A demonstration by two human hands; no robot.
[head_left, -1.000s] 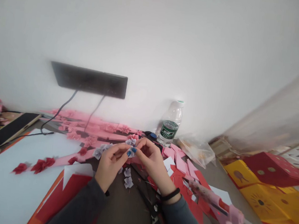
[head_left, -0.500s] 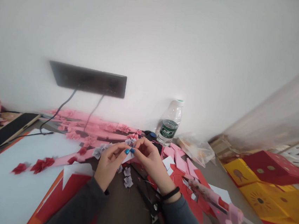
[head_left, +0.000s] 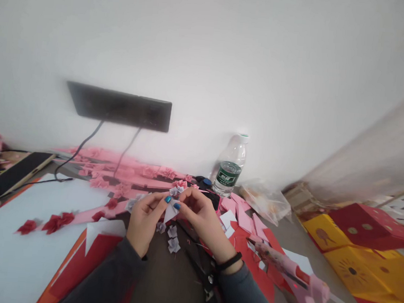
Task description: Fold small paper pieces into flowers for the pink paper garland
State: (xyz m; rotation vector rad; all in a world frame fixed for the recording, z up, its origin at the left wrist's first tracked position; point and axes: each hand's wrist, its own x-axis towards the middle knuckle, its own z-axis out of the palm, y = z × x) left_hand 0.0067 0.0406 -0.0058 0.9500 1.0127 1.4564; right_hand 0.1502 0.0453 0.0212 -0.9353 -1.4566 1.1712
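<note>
Between both hands is a small white folded piece of paper (head_left: 170,215), its pointed end hanging down. My left hand (head_left: 145,217) pinches its left side between thumb and fingers. On the other side, the thumb and fingers of my right hand (head_left: 201,214) are closed on it too. Pale lilac paper flowers (head_left: 173,245) lie on the table just below the hands. Scissors (head_left: 207,280) with a black and yellow handle rest beside my right forearm. Behind the hands are pink paper strips with paper flowers (head_left: 123,190).
A pink glue gun (head_left: 290,269) lies at right on red paper (head_left: 264,283). Near the wall stands a water bottle (head_left: 231,168). Yellow and red boxes (head_left: 362,267) are at far right. White sheets (head_left: 2,251) and a phone (head_left: 16,174) occupy the left.
My thumbs have moved slightly apart, and more of the white paper's pointed end shows between them. The surrounding things stay where they were.
</note>
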